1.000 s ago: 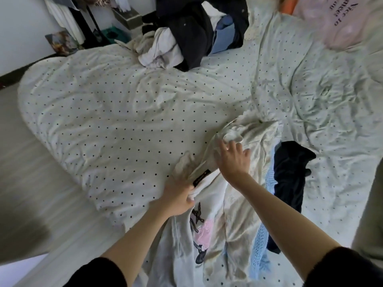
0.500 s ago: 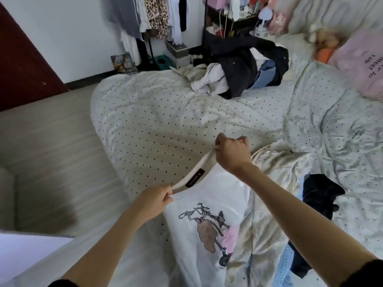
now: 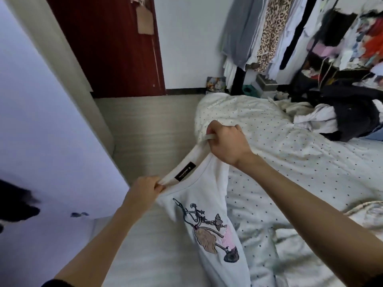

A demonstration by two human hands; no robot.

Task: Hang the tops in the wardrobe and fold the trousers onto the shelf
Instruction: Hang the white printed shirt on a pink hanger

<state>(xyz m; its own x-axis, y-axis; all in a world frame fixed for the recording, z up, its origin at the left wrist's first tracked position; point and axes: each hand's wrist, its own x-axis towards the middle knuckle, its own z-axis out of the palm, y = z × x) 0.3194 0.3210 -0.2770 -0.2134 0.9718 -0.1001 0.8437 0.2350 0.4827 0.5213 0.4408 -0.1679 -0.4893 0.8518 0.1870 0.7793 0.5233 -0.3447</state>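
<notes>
White wall [image 3: 186, 38] at the back, dark skirting along its foot. Dark red door [image 3: 107, 44] left of centre, a brown paper tag [image 3: 145, 19] hanging near its top. Pale panel [image 3: 41, 121] filling the near left, smudged with dark marks low down. Grey striped floor [image 3: 149, 125] between panel and bed. Bed [image 3: 290, 154] on the right under a white cover with small black dots. Crowded clothes rail [image 3: 269, 32] upper right, cluttered dark shelving [image 3: 339, 65] just beside it. Soft, even daylight throughout.
</notes>
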